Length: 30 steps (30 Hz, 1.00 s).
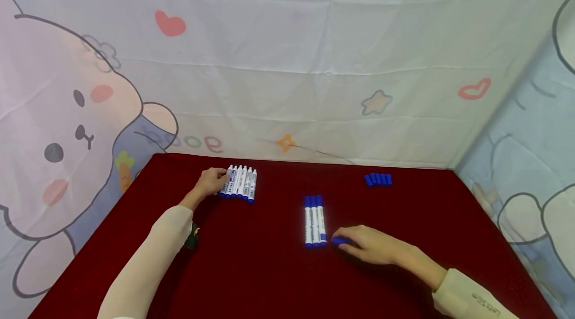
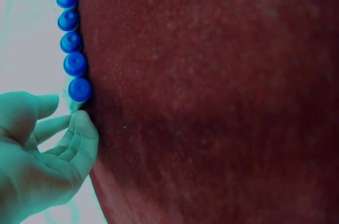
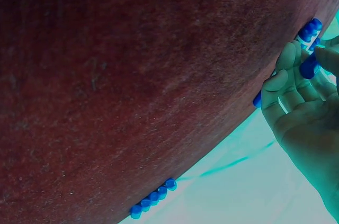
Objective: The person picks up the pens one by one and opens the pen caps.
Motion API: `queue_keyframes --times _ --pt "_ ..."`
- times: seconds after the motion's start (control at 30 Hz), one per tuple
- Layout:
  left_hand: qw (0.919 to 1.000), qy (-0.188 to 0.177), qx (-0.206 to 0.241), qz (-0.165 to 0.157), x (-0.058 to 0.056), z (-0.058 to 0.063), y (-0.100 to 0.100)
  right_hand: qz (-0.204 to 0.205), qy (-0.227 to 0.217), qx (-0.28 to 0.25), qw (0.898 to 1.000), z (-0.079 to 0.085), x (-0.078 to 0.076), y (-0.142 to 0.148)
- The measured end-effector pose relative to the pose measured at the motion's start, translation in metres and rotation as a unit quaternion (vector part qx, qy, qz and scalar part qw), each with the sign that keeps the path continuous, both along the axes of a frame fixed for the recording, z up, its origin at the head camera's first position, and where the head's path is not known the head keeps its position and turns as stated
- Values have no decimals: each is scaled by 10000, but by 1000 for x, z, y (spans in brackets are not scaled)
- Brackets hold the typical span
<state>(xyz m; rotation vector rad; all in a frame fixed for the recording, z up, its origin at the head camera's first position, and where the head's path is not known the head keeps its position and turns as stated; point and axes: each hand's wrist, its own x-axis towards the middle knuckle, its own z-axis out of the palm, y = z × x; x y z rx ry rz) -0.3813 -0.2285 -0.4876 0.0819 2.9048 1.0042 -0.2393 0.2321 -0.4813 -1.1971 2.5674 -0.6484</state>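
In the head view, a row of several white markers point(image 1: 244, 182) lies at the left, blue ends toward me. My left hand point(image 1: 212, 181) is at the left side of this row. The left wrist view shows its fingertips point(image 2: 85, 123) right beside the nearest blue end point(image 2: 79, 90), the thumb held apart. My right hand point(image 1: 370, 245) pinches a blue marker cap point(image 1: 341, 241) between thumb and fingers, partly hidden by them; the cap point(image 3: 309, 67) also shows in the right wrist view. Just left of that hand lie three white markers point(image 1: 314, 226) with blue caps, side by side.
Several loose blue caps point(image 1: 379, 179) lie in a row at the back right of the dark red tabletop point(image 1: 269, 269). Behind the table hangs a pale printed cloth point(image 1: 278, 59). A small dark object point(image 1: 192, 237) shows beside my left sleeve.
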Motion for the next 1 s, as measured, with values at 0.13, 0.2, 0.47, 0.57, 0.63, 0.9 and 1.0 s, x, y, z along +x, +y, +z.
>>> queue_keyframes --times 0.13,0.2,0.47,0.57,0.63,0.9,1.0 --pt "9975 536 -449 -54 3 6 3 -17 49 30 10000 -2 0 1" --pt "9950 836 -544 -92 5 10 5 -85 120 76 9999 -4 -1 3" --pt "9895 1222 -602 -491 16 26 28 -578 714 215 9955 -5 -5 8" --pt "9876 1273 -632 -660 20 31 38 -806 1016 232 9913 -5 -9 12" --pt "9867 1289 -628 -769 24 33 45 -990 1164 200 9880 -5 -13 16" --pt "9741 1357 -607 -1704 44 35 72 -1616 1883 -168 9686 -4 -33 40" --pt "9671 1410 -607 -2031 53 35 84 -1834 1911 -202 9641 -2 -41 51"
